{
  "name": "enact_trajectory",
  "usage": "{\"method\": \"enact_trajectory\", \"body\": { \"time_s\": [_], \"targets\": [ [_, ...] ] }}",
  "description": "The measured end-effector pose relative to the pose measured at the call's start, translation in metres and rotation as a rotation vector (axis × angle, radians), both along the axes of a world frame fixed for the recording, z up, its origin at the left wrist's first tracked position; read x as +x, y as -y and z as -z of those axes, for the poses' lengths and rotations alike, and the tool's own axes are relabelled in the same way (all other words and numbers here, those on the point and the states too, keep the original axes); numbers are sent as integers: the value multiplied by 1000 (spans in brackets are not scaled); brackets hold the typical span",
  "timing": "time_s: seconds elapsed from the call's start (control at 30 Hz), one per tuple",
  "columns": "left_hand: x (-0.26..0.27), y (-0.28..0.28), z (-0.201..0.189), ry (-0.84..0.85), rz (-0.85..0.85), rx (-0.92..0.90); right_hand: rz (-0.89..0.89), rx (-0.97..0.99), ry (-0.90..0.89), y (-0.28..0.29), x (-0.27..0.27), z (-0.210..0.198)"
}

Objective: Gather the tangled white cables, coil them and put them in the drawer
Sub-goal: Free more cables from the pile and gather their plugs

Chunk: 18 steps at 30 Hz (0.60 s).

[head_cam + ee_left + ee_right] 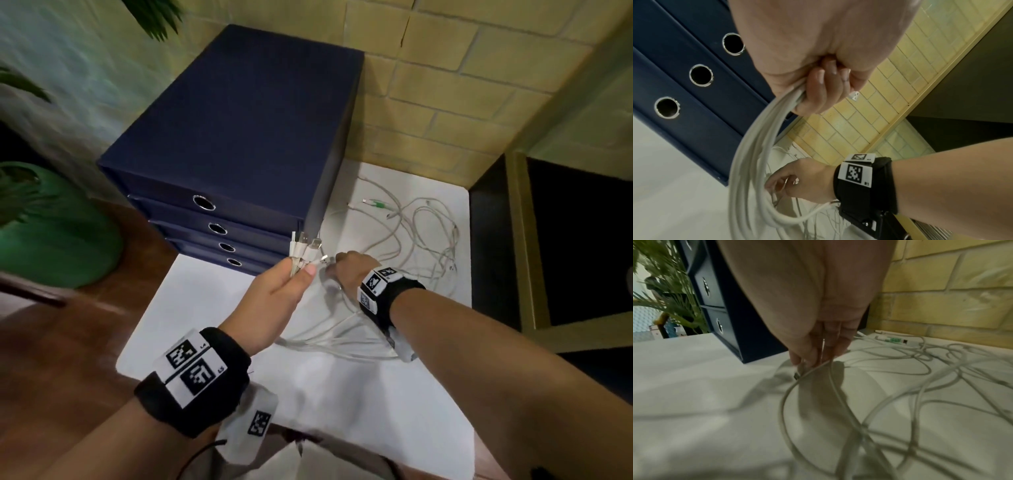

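Observation:
My left hand (291,277) grips a bunch of white cable ends (303,248), plugs sticking up, just in front of the dark blue drawer unit (239,137). From that fist the cables (754,154) hang down in a loop. My right hand (342,265) is close beside it, pinching one cable end (797,374) between thumb and fingertips (812,358). The rest of the tangled white cables (428,233) lies spread on the white surface to the right. All the drawers (219,228) are closed.
A yellow brick wall (428,113) runs behind the cables. One cable end has a green connector (376,204). A dark opening with a yellowish frame (520,246) is at the right. A green pot (51,233) with a plant stands at the left on the wooden top.

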<state>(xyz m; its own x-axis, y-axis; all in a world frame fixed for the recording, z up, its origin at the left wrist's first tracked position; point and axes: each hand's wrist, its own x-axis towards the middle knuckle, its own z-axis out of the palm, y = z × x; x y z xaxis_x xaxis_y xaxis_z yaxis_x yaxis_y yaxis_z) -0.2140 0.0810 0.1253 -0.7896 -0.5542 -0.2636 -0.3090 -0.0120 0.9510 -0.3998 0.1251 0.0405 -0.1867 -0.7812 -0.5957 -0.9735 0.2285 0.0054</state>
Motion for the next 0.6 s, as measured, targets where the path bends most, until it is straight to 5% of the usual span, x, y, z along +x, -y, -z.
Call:
{"method": "enact_trajectory", "body": {
  "time_s": [0.3,0.6],
  "targets": [
    [-1,2,7,10,-12,-5,49,-177,82,-11,-4,24],
    [-2,1,14,-6,-2,64,553,-936,462,-28,-14,2]
  ]
}}
